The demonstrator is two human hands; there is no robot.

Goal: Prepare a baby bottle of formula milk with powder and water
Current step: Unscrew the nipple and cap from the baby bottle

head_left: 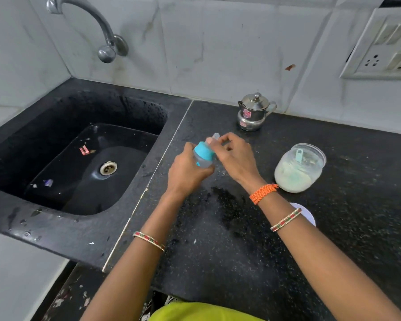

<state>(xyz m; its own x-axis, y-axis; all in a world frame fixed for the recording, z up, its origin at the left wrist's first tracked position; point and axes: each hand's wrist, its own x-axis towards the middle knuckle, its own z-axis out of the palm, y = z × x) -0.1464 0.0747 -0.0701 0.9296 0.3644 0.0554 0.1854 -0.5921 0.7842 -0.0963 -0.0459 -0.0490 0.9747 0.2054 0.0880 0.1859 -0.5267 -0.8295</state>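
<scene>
Baby bottle [203, 156] with blue collar, tilted above black granite counter [241, 251] beside sink [83, 158]. Gripped round its body by left hand [186, 174], fingers curled; teat pinched by right hand [235, 156] between thumb and fingertips. Open jar of powder [296, 170] with scoop near right wrist; steel pot [252, 112] behind.

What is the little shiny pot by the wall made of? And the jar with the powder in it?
The little pot looks like polished steel: silvery, mirror-bright, reflecting light. The jar looks like clear plastic, perhaps glass: you see the pale powder and a blue-green scoop through its wall.
</scene>
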